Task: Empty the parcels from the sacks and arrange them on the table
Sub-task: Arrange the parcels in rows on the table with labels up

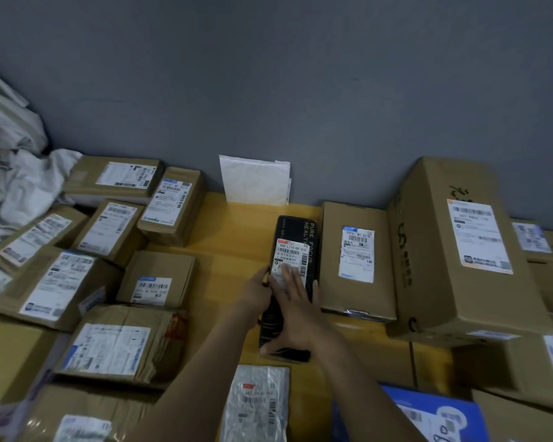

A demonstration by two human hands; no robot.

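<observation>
A long black parcel [296,232] with a white shipping label lies lengthwise on the yellow table [237,237], close beside a brown carton [353,260] on its right. My left hand [257,291] grips the black parcel's left edge. My right hand [296,314] lies flat on top of it, fingers spread over the label and thumb at its near end. Several labelled brown cartons [115,231] are laid out over the table's left half. A pale crumpled sack [16,173] is heaped at the far left.
A tall carton [460,250] stands at the right, with more boxes behind and below it. A white padded envelope [254,181] leans on the grey wall. A grey poly mailer [256,403] and a blue box [441,416] lie at the near edge.
</observation>
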